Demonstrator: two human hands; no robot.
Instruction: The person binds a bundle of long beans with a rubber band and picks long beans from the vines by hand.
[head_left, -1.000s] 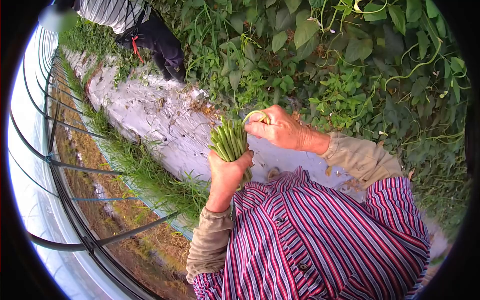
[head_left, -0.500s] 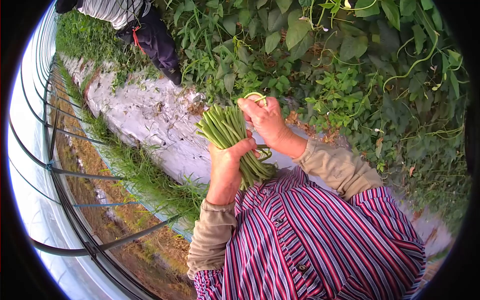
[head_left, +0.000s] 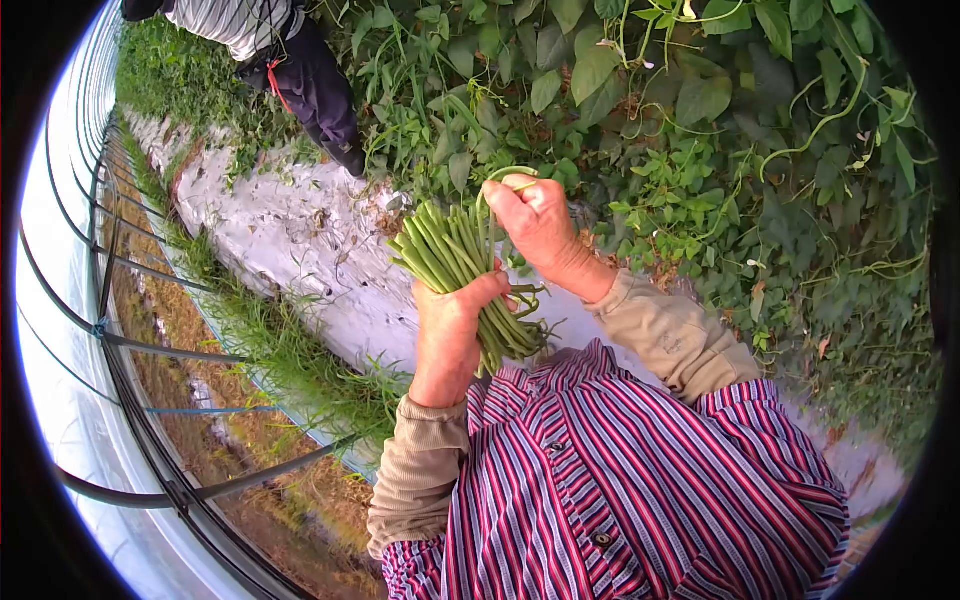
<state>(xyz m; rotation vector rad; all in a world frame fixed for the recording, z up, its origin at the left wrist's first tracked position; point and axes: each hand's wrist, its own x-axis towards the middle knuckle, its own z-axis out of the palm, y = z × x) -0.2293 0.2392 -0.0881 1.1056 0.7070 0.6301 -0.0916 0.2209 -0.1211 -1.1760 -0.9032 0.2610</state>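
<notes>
Your left hand was clamped around the middle of a thick bundle of long, slender green bean pods, the thumb across its near side. The bundle was in front of your chest, tilted, its blunt ends fanning far and left, its thin, curling ends near and right, close to your red, white and navy striped shirt. Your right hand, apart from the left and just beyond it to the right, was closed on a pale green, bent strand that arched over the fingers and ran down along the bundle's right side. Under the bundle lay a wrinkled, silvery plastic ground sheet, with tall green grass along its left edge and dense, leafy green vines to the right. Far left stood a person in dark trousers, a narrow red strip hanging at the waist; any writing on it was too small to tell.
</notes>
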